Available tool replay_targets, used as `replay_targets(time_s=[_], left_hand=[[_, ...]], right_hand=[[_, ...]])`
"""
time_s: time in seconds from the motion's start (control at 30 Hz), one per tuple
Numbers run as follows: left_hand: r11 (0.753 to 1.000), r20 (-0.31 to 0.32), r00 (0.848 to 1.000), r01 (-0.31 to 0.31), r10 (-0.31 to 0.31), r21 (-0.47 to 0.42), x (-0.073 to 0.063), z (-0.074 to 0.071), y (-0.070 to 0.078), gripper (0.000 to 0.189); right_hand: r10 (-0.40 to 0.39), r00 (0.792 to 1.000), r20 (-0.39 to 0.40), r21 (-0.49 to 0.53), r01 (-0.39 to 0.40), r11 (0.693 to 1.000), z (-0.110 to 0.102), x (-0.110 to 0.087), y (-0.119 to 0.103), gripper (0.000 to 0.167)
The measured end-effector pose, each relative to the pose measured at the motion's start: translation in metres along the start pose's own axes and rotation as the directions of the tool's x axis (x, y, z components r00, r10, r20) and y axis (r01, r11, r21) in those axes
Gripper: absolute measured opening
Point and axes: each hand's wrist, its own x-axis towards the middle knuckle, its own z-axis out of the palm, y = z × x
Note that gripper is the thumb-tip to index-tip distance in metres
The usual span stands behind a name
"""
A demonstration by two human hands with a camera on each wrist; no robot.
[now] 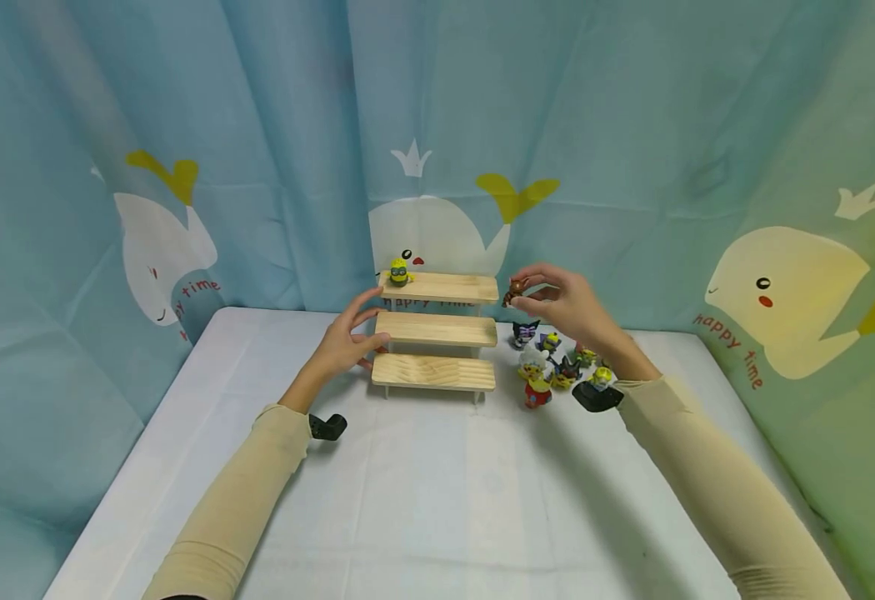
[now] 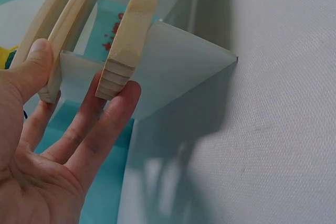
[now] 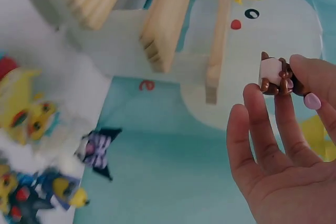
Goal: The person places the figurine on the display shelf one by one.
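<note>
A three-step wooden display rack (image 1: 437,331) with clear side panels stands near the back of the table. My left hand (image 1: 343,340) holds the rack at its left end; in the left wrist view the thumb (image 2: 38,56) lies on the middle board and fingertips touch the end of the lowest board (image 2: 126,40). To the right of the top board, my right hand (image 1: 568,304) pinches a small brown figurine (image 1: 515,291) in the air, its pale block-like part showing in the right wrist view (image 3: 272,72). A yellow Minion figurine (image 1: 398,272) stands on the top board's left end.
Several small figurines cluster right of the rack, among them a black-and-purple one (image 1: 525,333), a white-haired one (image 1: 533,362) and one in red (image 1: 537,393). A blue curtain (image 1: 302,167) with whale prints hangs behind the white-covered table (image 1: 422,500).
</note>
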Motion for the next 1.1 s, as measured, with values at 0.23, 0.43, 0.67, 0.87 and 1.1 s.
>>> replay_targets(time_s=[0.23, 0.43, 0.67, 0.87, 1.1], left_hand=[[1.000, -0.004, 1.000, 0.017, -0.017, 0.012, 0.001, 0.001, 0.000, 0.078], [0.999, -0.020, 0.999, 0.030, -0.030, 0.022, 0.007, -0.002, -0.015, 0.080], [0.999, -0.029, 1.000, -0.006, 0.007, 0.036, 0.011, -0.004, -0.027, 0.081], [0.999, -0.023, 1.000, -0.021, 0.022, 0.040, 0.010, -0.004, -0.026, 0.080], [1.000, -0.008, 1.000, -0.027, 0.027, 0.012, 0.010, -0.001, -0.025, 0.081]], right_hand=[[-0.021, 1.000, -0.004, 0.076, 0.021, 0.997, 0.019, 0.027, -0.013, 0.036], [-0.088, 0.996, -0.024, 0.093, 0.090, 0.992, 0.039, 0.047, -0.022, 0.030], [-0.121, 0.992, -0.017, 0.068, 0.122, 0.990, 0.060, 0.066, -0.027, 0.030], [-0.130, 0.991, -0.015, 0.037, 0.131, 0.991, 0.075, 0.077, -0.031, 0.030], [-0.084, 0.996, -0.022, 0.015, 0.085, 0.996, 0.085, 0.083, -0.032, 0.029]])
